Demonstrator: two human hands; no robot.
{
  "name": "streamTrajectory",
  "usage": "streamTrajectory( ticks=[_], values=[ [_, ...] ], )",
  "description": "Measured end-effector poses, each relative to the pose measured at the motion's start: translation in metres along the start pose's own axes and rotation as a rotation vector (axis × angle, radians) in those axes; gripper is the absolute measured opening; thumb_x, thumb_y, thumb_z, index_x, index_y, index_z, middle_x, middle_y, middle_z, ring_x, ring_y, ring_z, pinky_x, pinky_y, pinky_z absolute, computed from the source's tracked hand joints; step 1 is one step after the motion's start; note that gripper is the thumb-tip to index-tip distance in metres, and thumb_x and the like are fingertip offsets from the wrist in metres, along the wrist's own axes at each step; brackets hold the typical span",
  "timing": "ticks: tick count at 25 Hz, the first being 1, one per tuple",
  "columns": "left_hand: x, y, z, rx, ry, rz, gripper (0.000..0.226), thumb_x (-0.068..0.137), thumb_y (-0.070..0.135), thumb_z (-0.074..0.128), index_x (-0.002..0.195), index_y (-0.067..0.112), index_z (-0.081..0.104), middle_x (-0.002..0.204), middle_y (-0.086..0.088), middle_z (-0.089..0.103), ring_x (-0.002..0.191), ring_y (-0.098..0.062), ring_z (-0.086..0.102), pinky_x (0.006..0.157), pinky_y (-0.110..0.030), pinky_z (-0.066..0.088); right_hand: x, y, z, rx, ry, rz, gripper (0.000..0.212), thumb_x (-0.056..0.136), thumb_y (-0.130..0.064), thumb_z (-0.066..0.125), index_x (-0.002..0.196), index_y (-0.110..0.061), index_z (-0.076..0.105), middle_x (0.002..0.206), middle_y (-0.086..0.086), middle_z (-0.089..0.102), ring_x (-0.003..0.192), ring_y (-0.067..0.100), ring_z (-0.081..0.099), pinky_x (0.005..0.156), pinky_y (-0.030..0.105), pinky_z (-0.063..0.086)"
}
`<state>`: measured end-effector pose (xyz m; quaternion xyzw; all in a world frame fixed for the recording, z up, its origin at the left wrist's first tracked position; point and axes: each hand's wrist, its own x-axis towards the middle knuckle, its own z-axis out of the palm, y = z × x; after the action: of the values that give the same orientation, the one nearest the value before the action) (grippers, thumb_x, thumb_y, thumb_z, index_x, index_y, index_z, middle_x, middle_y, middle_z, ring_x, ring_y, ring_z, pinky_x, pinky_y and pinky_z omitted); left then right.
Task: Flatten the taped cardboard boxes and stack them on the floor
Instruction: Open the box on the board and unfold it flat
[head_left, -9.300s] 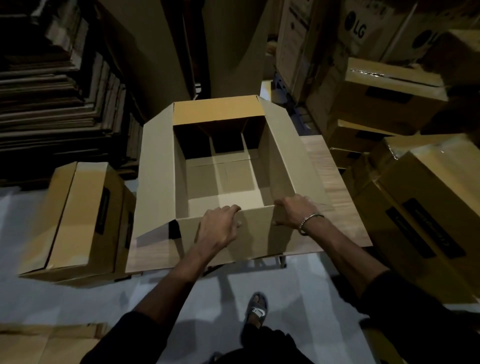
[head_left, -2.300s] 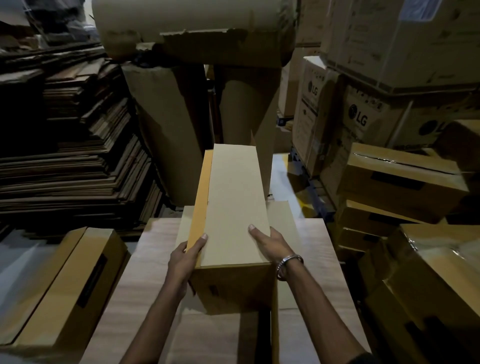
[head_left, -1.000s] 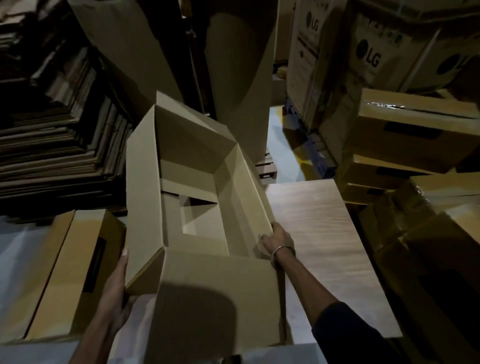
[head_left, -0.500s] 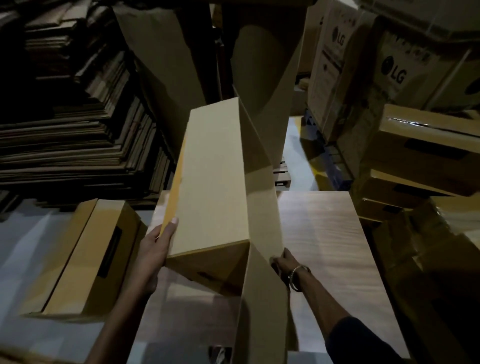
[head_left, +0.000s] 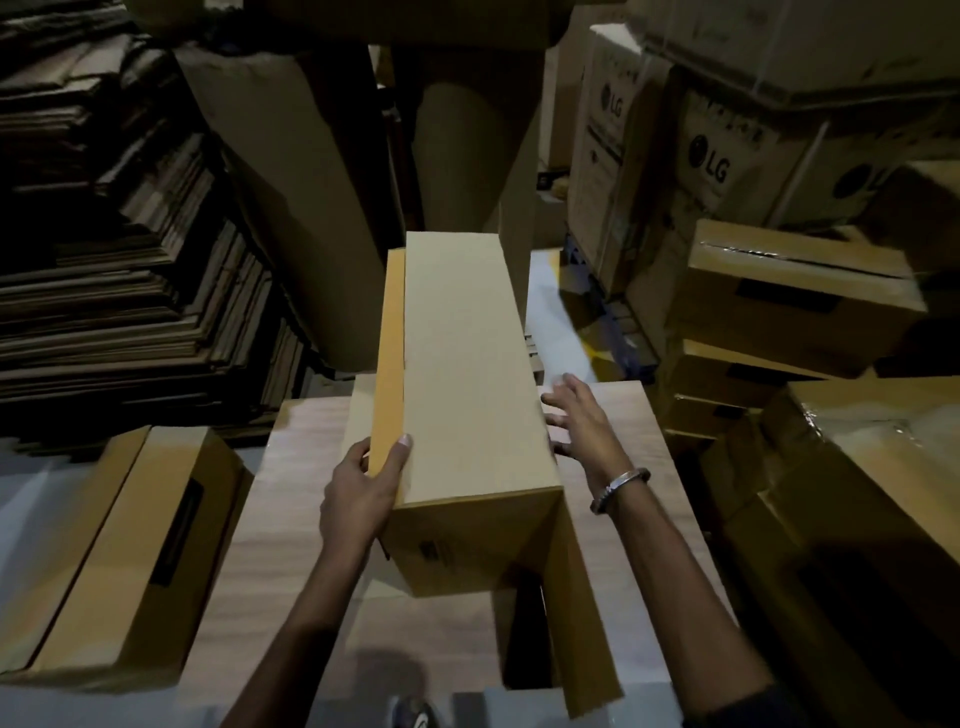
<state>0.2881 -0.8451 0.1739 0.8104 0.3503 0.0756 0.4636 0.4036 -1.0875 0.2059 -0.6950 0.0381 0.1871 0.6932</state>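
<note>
The cardboard box (head_left: 462, 374) stood over the middle of the table (head_left: 291, 545), one flap (head_left: 576, 613) hanging toward the near edge. The left hand (head_left: 358, 493) gripped its left side — thumb on the pale upper face, fingers (head_left: 353, 457) curled round the edge. The right hand (head_left: 582, 421) hovered just beside the box's right side, fingers spread and straight — holding nothing. Taped boxes (head_left: 119, 561) sat off the table's left edge.
</note>
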Motion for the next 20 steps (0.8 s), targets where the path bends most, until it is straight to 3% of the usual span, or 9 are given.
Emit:
streamTrajectory(
  ticks=[2, 4, 5, 7, 10, 13, 15, 17, 20],
  values=[
    [-0.007, 0.005, 0.003, -0.003, 0.008, 0.013, 0.073, 0.091, 0.078, 0.055, 0.145, 0.028, 0.058, 0.124, 0.000, 0.066, 0.108, -0.026, 0.059, 0.095, -0.046, 0.051, -0.023, -0.008, 0.007, -0.346, -0.104, -0.044, 0.074, 0.101, -0.057, 0.055, 0.162, -0.029, 0.023, 0.157, -0.005, 0.037, 0.135, 0.019, 0.047, 0.106, 0.041, 0.044],
    [-0.020, 0.013, 0.009, -0.072, 0.034, 0.042, 0.065, 0.095, 0.070, 0.057, 0.143, 0.028, 0.060, 0.119, 0.003, 0.066, 0.104, -0.021, 0.057, 0.094, -0.043, 0.051, -0.035, 0.006, 0.019, -0.773, -0.150, -0.078, 0.089, 0.100, -0.068, 0.045, 0.166, -0.023, 0.006, 0.172, 0.001, 0.007, 0.154, 0.029, 0.022, 0.117, 0.048, 0.032],
    [-0.027, 0.016, 0.014, -0.127, 0.040, 0.057, 0.060, 0.096, 0.065, 0.060, 0.143, 0.028, 0.060, 0.121, 0.004, 0.068, 0.107, -0.019, 0.058, 0.094, -0.041, 0.051, -0.039, 0.015, 0.025, -0.934, -0.101, -0.113, 0.090, 0.099, -0.072, 0.038, 0.166, -0.022, 0.003, 0.173, 0.003, -0.002, 0.156, 0.032, 0.015, 0.117, 0.050, 0.032],
    [-0.042, 0.024, 0.023, -0.220, 0.029, 0.104, 0.053, 0.097, 0.056, 0.064, 0.143, 0.030, 0.060, 0.120, 0.009, 0.067, 0.114, -0.019, 0.062, 0.094, -0.038, 0.051, -0.043, 0.026, 0.025, -1.084, 0.070, -0.174, 0.091, 0.096, -0.079, 0.030, 0.166, -0.026, 0.009, 0.174, 0.005, 0.000, 0.153, 0.033, 0.022, 0.110, 0.051, 0.040],
    [-0.060, 0.036, 0.036, -0.234, 0.005, 0.201, 0.065, 0.093, 0.047, 0.075, 0.150, 0.031, 0.049, 0.125, 0.013, 0.059, 0.114, -0.012, 0.058, 0.087, -0.023, 0.049, -0.031, 0.020, 0.001, -0.890, 0.177, -0.198, 0.097, 0.084, -0.087, 0.047, 0.161, -0.029, 0.031, 0.168, -0.001, 0.023, 0.144, 0.028, 0.042, 0.104, 0.045, 0.046],
    [-0.067, 0.049, 0.048, -0.196, -0.027, 0.238, 0.083, 0.086, 0.046, 0.082, 0.155, 0.030, 0.039, 0.129, 0.014, 0.053, 0.112, -0.006, 0.052, 0.077, -0.009, 0.040, -0.015, 0.012, -0.023, -0.743, 0.184, -0.217, 0.100, 0.075, -0.084, 0.065, 0.153, -0.025, 0.048, 0.160, -0.001, 0.039, 0.140, 0.022, 0.048, 0.108, 0.041, 0.045],
    [-0.070, 0.054, 0.059, -0.164, -0.064, 0.259, 0.092, 0.082, 0.058, 0.082, 0.157, 0.033, 0.035, 0.137, 0.012, 0.053, 0.118, -0.008, 0.053, 0.086, -0.017, 0.047, -0.012, 0.018, -0.039, -0.614, 0.224, -0.213, 0.101, 0.072, -0.083, 0.071, 0.150, -0.022, 0.053, 0.156, 0.000, 0.046, 0.138, 0.020, 0.051, 0.110, 0.042, 0.047],
    [-0.079, 0.060, 0.073, -0.100, -0.075, 0.268, 0.106, 0.074, 0.080, 0.074, 0.161, 0.039, 0.028, 0.154, 0.008, 0.049, 0.136, -0.017, 0.050, 0.106, -0.041, 0.051, -0.015, 0.023, -0.061, -0.502, 0.264, -0.192, 0.101, 0.069, -0.080, 0.076, 0.149, -0.022, 0.055, 0.155, -0.001, 0.049, 0.136, 0.017, 0.052, 0.110, 0.045, 0.049],
    [-0.098, 0.076, 0.105, 0.040, -0.116, 0.335, 0.113, 0.077, 0.085, 0.065, 0.166, 0.039, 0.012, 0.172, 0.009, 0.023, 0.156, -0.020, 0.025, 0.124, -0.056, 0.029, -0.016, 0.034, -0.097, -0.327, 0.310, -0.123, 0.091, 0.075, -0.068, 0.080, 0.150, -0.023, 0.054, 0.155, 0.000, 0.052, 0.139, 0.017, 0.049, 0.110, 0.046, 0.047]
  ],
)
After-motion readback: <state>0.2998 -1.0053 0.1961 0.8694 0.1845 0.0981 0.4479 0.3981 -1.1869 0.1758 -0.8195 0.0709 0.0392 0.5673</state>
